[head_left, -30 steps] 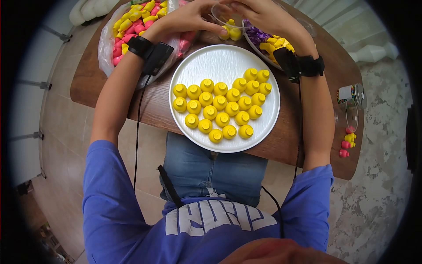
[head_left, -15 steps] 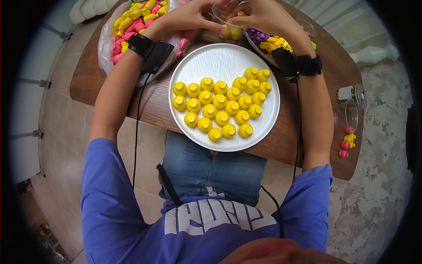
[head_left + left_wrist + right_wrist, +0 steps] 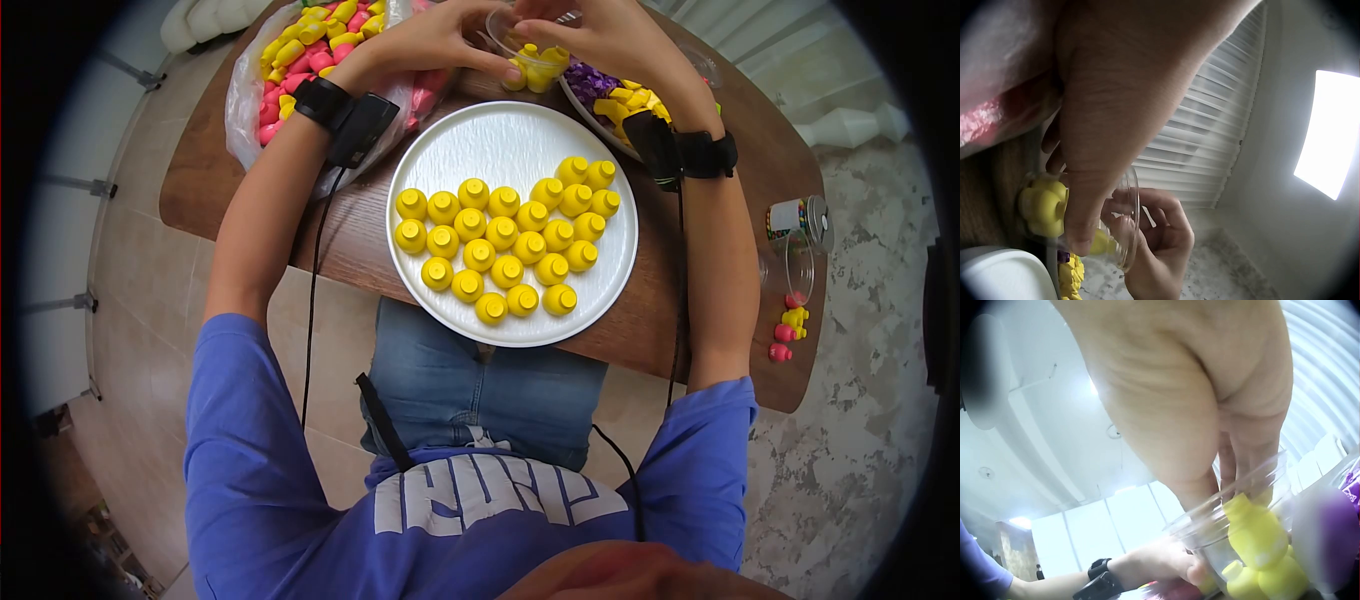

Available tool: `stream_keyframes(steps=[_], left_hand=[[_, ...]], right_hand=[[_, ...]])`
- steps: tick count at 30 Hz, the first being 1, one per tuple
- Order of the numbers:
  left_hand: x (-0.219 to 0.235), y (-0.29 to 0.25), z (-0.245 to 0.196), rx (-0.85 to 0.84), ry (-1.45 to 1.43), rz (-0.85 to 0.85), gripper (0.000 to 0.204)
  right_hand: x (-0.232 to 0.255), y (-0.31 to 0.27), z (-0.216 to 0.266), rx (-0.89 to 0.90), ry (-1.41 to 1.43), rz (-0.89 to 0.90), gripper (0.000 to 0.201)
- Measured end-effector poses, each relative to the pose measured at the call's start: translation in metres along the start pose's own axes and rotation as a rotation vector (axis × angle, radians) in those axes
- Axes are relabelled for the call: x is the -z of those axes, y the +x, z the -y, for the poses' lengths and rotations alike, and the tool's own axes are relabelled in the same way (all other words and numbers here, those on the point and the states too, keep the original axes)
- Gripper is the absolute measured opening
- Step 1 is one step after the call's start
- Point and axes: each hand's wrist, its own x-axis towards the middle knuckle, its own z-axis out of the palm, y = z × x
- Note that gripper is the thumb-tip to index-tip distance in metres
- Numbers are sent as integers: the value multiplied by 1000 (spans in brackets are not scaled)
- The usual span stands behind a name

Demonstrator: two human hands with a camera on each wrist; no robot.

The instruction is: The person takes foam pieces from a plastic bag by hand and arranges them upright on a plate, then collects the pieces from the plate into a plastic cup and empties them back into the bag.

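My left hand (image 3: pixel 440 40) grips a clear plastic cup (image 3: pixel 1129 250), its thumb along the near side. Inside are several small yellow bottle-shaped pieces (image 3: pixel 1257 534), one lying tilted above others. My right hand (image 3: pixel 605 45) reaches over the rim, fingers pointing down into the mouth close to that upper piece; the left wrist view shows its thumb and fingers (image 3: pixel 1160 201) at the rim. Nearer my body, a round white tray (image 3: pixel 450 140) bears several rows of yellow pieces (image 3: pixel 500 233) standing with their narrow ends up.
A plastic bag (image 3: pixel 240 115) of pink and yellow pieces lies at the back left. Behind my right wrist sits a dish with purple (image 3: pixel 590 82) and yellow wrapped items (image 3: pixel 630 100). At the right edge are a jar (image 3: pixel 790 213), a tipped clear cup (image 3: pixel 800 262) and several pink and yellow pieces (image 3: pixel 783 332).
My right hand has lowered toward the cup, and a yellow piece that was by its fingers now lies inside. My left hand keeps its grip on the cup; the tray's pieces stay put.
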Motion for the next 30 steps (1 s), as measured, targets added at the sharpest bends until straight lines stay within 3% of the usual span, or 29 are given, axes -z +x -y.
stream_keyframes(steps=[6,9,11,14,20,30], left_hand=[[1,4,7,-26,-54,54,63],[1,4,6,-11,-51,49,62],[2,3,4,-11,-35,48,63],[0,1,-1,9,-15,29,63],[0,1,2,34,-61,30,65],[0,2,3,47,-21,11,70]], right_hand=[[18,-3,7,-134,-87,-8,21],[30,-4,22,-163,-164,141,21],[34,-3,39,-304,-119,201,20],[29,-7,22,-153,-98,242,19],[25,-6,27,-273,-168,186,19],[18,-6,24,-221,-174,119,23]])
